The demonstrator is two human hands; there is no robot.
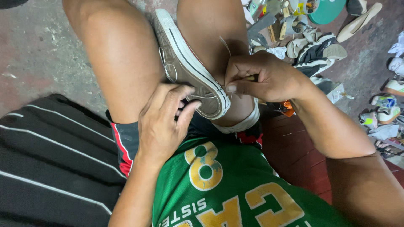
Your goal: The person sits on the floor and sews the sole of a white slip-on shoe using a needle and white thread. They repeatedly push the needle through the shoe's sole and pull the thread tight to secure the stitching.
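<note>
A sneaker (185,67) with a grey sole and a white rim lies sole-up, clamped between my bare knees. My left hand (166,115) rests on the heel end of the sole, fingers bent and pressing against it. At the sole's right edge, my right hand (263,77) is closed around a small tool with a pale wooden handle (251,77). A thin thread (225,45) rises from that hand. The tool's tip is hidden behind the fingers.
Black striped fabric (50,159) lies at the lower left. Several shoes, soles and tools (311,46) are scattered on the floor at the upper right, with more small shoes (381,109) along the right edge. Concrete floor (33,54) shows at the upper left.
</note>
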